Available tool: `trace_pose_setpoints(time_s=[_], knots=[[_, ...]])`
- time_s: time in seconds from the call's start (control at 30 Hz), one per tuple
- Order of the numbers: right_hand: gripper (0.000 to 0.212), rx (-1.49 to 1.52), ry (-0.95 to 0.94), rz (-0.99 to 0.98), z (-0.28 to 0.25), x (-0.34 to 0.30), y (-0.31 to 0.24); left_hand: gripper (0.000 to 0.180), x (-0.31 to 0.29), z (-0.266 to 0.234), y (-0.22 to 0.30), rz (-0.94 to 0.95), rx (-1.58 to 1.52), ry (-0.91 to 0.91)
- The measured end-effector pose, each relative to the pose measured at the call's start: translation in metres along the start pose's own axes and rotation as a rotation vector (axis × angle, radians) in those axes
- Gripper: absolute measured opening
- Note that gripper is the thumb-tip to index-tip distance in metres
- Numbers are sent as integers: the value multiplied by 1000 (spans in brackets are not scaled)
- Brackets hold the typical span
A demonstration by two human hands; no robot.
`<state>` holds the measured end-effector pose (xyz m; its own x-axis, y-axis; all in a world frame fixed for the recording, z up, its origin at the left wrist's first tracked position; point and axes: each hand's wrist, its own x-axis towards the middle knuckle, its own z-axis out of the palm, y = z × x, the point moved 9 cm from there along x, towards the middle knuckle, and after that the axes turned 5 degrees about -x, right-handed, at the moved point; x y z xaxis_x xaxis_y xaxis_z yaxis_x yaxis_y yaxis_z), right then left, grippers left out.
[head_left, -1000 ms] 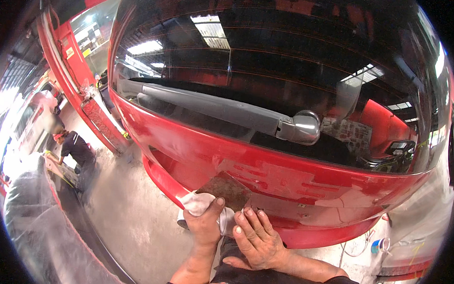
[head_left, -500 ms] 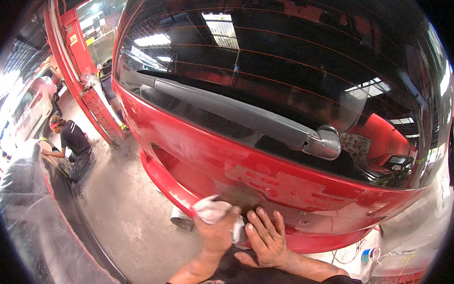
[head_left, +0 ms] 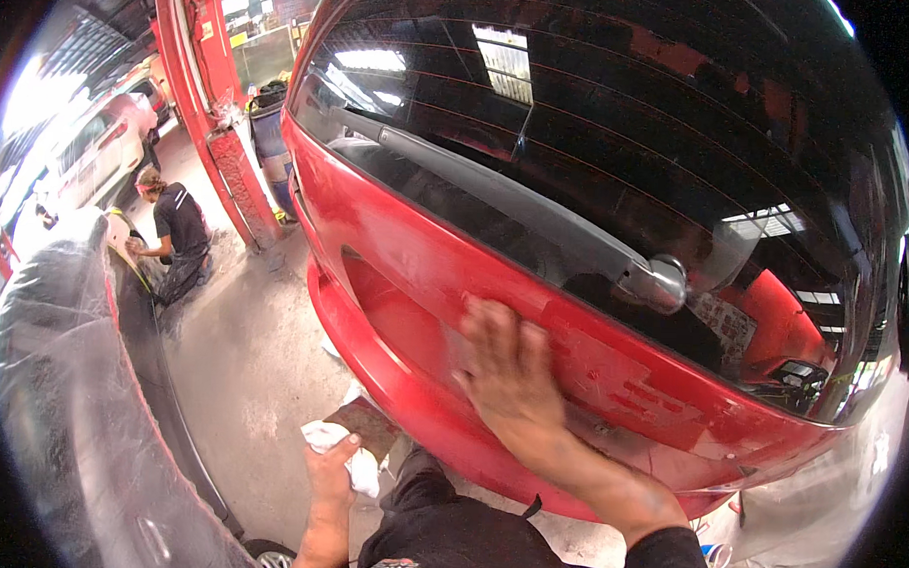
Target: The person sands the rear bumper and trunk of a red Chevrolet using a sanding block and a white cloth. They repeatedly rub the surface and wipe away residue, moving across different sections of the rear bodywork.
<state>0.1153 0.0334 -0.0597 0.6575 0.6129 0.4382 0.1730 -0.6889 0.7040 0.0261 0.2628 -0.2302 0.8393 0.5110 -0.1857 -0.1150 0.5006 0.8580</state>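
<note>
My right hand (head_left: 511, 376) lies flat against the red tailgate (head_left: 402, 217) of a car, its fingers stretched out and smeared by motion. Dull, scuffed patches mark the paint beside it. Low on the left, away from the panel, my left hand (head_left: 330, 470) grips a crumpled white cloth (head_left: 366, 471). Against that cloth is a flat brown piece (head_left: 369, 426) that looks like sandpaper; how it is held I cannot tell.
Above the panel runs a grey rear wiper (head_left: 517, 211) on the dark rear window (head_left: 600, 119). Below juts the red bumper (head_left: 386, 382). A plastic-covered car part (head_left: 61, 370) stands at left, near a crouching co-worker (head_left: 181, 229) and a red post (head_left: 205, 105).
Both hands were together at the lower panel, by the cloth and brown piece. My left hand has moved down and left with the cloth; my right hand has moved up the panel. The view has shifted.
</note>
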Motion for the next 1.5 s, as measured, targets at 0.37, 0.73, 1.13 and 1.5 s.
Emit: trace_pose_setpoints(time_s=[0.37, 0.73, 1.13, 1.5], knots=[[90, 99, 271, 618, -2, -96, 82, 26, 76, -65, 18, 40, 119, 65], [83, 153, 274, 913, -8, 46, 1, 36, 209, -22, 52, -221, 248, -509], [100, -61, 10, 889, -9, -178, 101, 35, 191, -48, 28, -260, 321, -506], [74, 855, -475, 1258, 32, -368, -120, 26, -25, 141, 51, 1035, 766, -938]])
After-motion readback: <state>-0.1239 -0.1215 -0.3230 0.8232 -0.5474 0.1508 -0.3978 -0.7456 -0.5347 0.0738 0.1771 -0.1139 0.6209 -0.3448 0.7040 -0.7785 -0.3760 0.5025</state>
